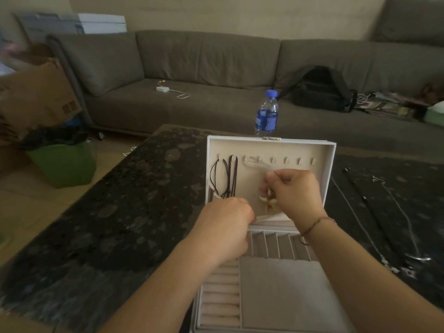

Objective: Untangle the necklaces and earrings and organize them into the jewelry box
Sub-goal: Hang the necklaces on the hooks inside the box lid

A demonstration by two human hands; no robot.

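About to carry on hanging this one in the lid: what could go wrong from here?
1. The pale necklace in the right hand could snag the dark cords already hung beside it.
2. The left hand pulling the lid pocket might tip the jewelry box.
3. Chains lying loose on the table could retangle if brushed.

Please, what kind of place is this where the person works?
Most likely a home living room. A long grey sofa runs along the wall, with a black bag on it, and the jewelry box stands open on a low dark table beside a water bottle.
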